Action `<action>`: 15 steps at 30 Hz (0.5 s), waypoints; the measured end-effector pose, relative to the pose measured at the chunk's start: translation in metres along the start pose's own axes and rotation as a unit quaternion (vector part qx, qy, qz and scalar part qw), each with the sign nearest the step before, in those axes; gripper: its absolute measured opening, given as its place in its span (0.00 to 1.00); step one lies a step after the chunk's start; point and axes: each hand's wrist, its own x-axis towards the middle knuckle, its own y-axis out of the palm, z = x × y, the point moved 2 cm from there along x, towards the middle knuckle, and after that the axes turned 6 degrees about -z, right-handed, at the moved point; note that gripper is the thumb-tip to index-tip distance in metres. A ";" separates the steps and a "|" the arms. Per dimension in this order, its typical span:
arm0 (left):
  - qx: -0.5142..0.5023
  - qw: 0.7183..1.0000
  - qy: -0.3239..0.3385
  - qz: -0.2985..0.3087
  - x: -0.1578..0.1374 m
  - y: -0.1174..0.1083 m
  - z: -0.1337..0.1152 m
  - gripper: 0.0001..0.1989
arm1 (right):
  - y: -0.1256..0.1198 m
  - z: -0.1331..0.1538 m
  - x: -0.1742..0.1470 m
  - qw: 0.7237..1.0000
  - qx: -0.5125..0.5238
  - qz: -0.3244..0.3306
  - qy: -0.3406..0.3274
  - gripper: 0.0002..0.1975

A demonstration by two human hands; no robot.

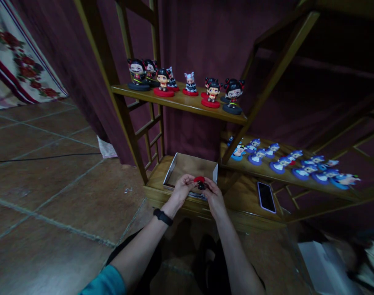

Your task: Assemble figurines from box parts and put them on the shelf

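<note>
Between my two hands is a small figurine (200, 184) with a dark head and a red round base. The fingers of my left hand (184, 186) pinch it from the left, and those of my right hand (212, 194) grip it from the right. Its details are too small to make out. Just beneath and behind my hands, an open shallow cardboard box (190, 164) with white walls rests on the lowest shelf. A dark band (163, 217) circles my left wrist.
Several figurines on red and dark bases stand along the upper shelf (187, 105). Blue-and-white figurines (280, 164) crowd the right shelf. A phone (266, 197) lies on the lower board. A wooden post (125, 119) rises at left. A white box (326, 266) is on the floor.
</note>
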 end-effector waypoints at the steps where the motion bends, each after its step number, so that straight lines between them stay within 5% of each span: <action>1: 0.007 1.000 0.003 0.006 0.000 0.000 -0.001 0.12 | -0.001 0.000 0.000 1.000 0.007 0.000 0.004 0.20; 15: 0.100 0.990 0.050 0.089 0.000 0.001 -0.009 0.09 | -0.009 -0.005 0.002 0.996 0.064 0.002 0.061 0.14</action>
